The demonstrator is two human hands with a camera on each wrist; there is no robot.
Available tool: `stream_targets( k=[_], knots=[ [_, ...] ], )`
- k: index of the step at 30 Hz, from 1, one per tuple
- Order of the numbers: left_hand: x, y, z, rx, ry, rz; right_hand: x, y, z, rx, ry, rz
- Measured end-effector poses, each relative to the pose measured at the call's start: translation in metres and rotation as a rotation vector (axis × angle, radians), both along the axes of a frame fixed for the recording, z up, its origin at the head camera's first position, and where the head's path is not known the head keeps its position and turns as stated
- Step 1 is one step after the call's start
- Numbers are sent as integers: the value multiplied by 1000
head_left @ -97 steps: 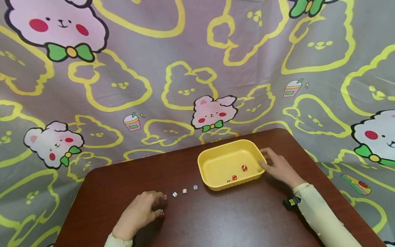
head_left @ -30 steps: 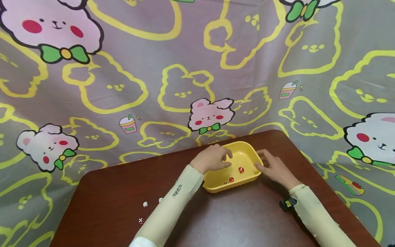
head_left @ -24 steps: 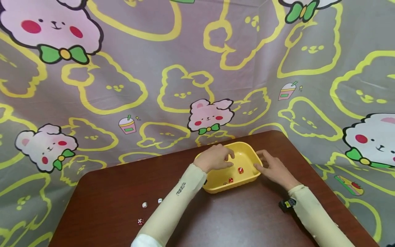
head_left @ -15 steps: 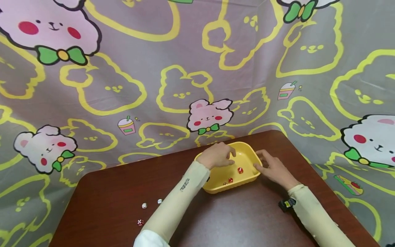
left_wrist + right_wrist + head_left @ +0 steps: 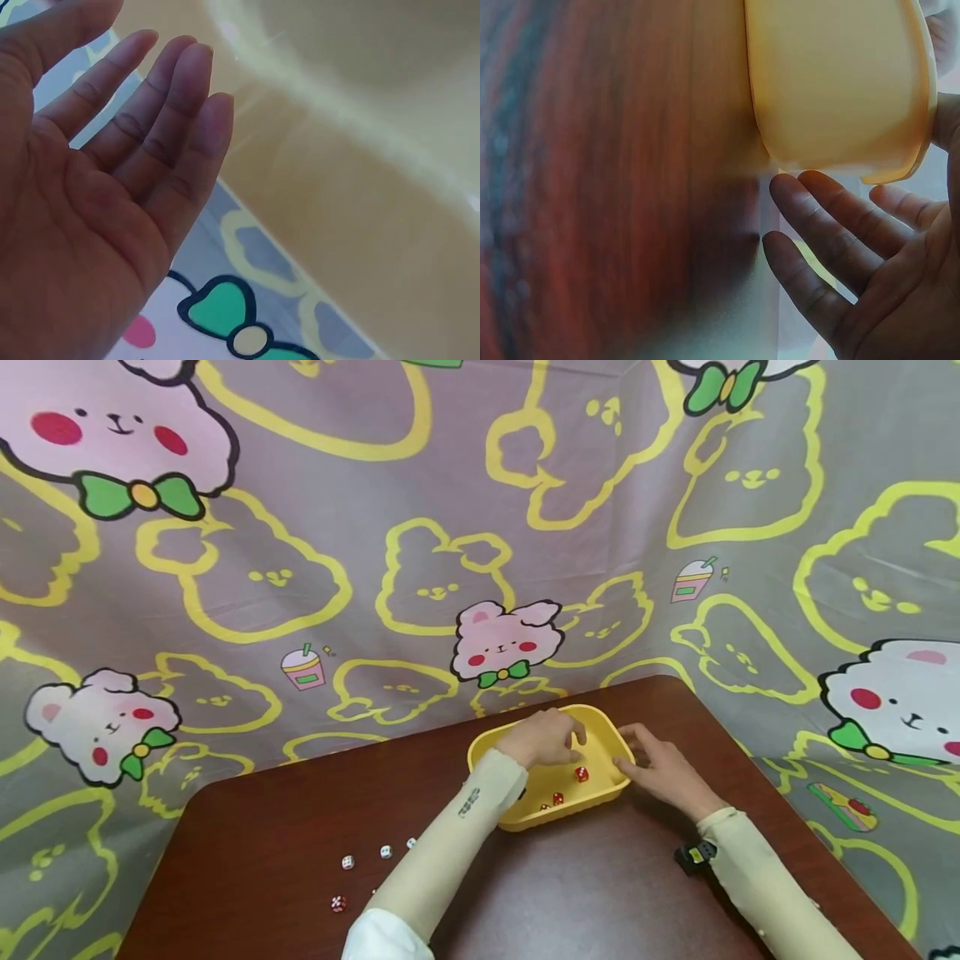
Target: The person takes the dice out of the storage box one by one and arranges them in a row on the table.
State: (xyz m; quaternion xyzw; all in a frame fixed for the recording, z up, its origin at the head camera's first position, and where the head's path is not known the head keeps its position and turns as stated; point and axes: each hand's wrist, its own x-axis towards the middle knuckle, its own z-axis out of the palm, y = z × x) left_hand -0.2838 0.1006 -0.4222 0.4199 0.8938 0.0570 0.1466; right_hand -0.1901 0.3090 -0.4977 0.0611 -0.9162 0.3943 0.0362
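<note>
A yellow plastic tub [image 5: 525,820] stands near the back of the table. Inside it, several red dice are visible, one red die [image 5: 582,774] lying just below my left fingertips and another red die [image 5: 557,798] by the near wall. My left hand [image 5: 543,739] hangs over the tub; the left wrist view shows its palm bare and its fingers [image 5: 214,127] loosely bent. At the tub's right end, my right hand [image 5: 663,768] holds the rim, thumb over the edge and fingers along the outside wall, as the right wrist view shows.
White dice sit in a row left of my forearm, among them a white die [image 5: 348,862]. Nearer lies a red die [image 5: 338,903], with something small partly hidden by the sleeve. A patterned cloth [image 5: 420,577] hangs behind the brown table [image 5: 255,827].
Earlier my left hand was at the dice row with a red die at its fingertips; it then moved over the tub and has since drifted slightly right. The right hand stays at the rim.
</note>
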Motion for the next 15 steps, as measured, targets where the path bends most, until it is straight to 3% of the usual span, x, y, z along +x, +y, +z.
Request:
stream_targets(
  k=[15],
  knots=[
    [-1,13,-21,2,-38,-3,-1,-2,1,-9,-5,-5]
  ],
)
